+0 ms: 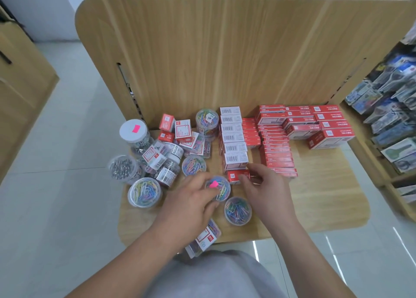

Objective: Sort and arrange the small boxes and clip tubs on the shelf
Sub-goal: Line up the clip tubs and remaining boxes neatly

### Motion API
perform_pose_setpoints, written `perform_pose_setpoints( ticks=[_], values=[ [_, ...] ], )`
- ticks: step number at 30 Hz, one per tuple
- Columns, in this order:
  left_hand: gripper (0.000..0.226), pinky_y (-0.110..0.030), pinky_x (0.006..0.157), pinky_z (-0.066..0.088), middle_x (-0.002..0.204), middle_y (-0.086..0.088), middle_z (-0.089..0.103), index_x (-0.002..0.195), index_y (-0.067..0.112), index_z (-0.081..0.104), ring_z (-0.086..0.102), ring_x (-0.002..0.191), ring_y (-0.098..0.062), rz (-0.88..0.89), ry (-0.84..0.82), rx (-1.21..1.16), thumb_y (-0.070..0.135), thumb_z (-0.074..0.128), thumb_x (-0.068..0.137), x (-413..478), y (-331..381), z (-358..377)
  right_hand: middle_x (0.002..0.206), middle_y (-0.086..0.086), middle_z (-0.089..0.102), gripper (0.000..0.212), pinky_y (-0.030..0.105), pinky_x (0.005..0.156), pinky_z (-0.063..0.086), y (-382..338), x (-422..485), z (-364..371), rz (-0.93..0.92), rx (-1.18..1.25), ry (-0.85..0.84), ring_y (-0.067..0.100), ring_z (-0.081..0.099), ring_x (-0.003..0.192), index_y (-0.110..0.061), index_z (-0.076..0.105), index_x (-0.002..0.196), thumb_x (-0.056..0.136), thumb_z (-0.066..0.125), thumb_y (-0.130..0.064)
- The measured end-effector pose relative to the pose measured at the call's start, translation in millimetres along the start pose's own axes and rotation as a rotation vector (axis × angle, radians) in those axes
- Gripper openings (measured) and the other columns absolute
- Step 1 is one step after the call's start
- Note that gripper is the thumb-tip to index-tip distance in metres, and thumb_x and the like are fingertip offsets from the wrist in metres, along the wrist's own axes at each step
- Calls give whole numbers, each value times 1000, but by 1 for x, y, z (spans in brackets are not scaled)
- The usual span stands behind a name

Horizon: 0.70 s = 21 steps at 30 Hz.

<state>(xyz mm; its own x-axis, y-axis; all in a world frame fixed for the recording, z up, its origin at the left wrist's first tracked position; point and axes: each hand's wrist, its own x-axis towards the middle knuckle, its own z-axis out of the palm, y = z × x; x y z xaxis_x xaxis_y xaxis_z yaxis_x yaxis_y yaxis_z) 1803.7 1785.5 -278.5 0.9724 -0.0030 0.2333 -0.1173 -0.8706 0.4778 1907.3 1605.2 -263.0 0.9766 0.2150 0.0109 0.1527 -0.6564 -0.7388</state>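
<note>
**Two hands at work on a crowded wooden shelf**

The shelf is a pale wood board with rounded front corners, fixed to a tall back panel of the same wood. Glossy white floor tiles spread to either side. A wooden cabinet stands at the left, and a rack of packaged goods at the right.

The sorted stock sits towards the right. A row of white boxes runs from the panel to the front, barcodes up. Low red stacks lie just beside it, and big red boxes line the back right.

The left half is a jumble. A tall tub with a white lid and pink sticker stands at the edge, with a silver tub of plain clips near it. Between them and the white row lies a pile of tipped tubs and small boxes. A back tub of coloured clips stands by the panel. Three more coloured tubs stand nearer: a left tub, a mid tub and a front tub. A flat pack hangs over the front edge, partly hidden by the left forearm.

The left hand grips a tagged tub of coloured clips near the shelf's middle, its fingers curled over the lid. The right hand pinches the end of a red box at the front of the white row, its thumb and forefinger closed on it. A grey shirt fills the bottom.
</note>
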Motion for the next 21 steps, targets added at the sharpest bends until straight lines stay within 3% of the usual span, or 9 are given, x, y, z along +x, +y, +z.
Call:
perform_pose_setpoints(
  ticks=[3,6,11,15,18,21],
  values=[
    [28,-41,71,59,123,2,55,106,22,74,58,107,-23,2,-16,56,38,55,94,-4,-6,-3,97,-13,75,36,27,77,58,0,0,2,0,0,14,0,69,84,-19,71,123,88,77,-29],
    [22,-40,75,58,125,1,54,109,20,73,58,107,-22,6,-9,44,31,62,93,-8,-9,-9,100,-7,75,39,38,80,60,1,-4,0,-14,-8,67,6,70,86,-17,70,123,88,77,-33],
    [18,-39,69,56,108,4,64,98,19,75,61,96,-22,31,112,60,29,61,96,5,-2,-46,93,-9,71,21,42,71,57,-19,-18,-11,-249,-32,184,13,66,81,-19,74,111,92,73,-28],
    [9,-40,67,55,94,12,66,99,24,75,63,86,-16,-41,155,5,23,73,90,7,-7,-90,91,-15,70,20,36,72,57,-54,-19,-8,-328,11,-68,4,66,83,-25,76,105,89,73,-36],
    [8,-38,63,53,86,15,62,95,31,74,58,68,-10,-196,263,-70,32,73,87,-20,-19,-112,98,-17,70,30,31,82,55,-68,-23,9,-321,-58,-250,2,64,93,-30,75,109,86,70,-49],
    [8,-36,58,51,85,14,57,94,32,74,52,58,-10,-318,340,-95,33,72,86,-56,-29,-114,101,-14,69,24,34,84,53,-69,-32,20,-391,-193,-222,13,64,99,-28,76,105,83,80,-37]
  ],
)
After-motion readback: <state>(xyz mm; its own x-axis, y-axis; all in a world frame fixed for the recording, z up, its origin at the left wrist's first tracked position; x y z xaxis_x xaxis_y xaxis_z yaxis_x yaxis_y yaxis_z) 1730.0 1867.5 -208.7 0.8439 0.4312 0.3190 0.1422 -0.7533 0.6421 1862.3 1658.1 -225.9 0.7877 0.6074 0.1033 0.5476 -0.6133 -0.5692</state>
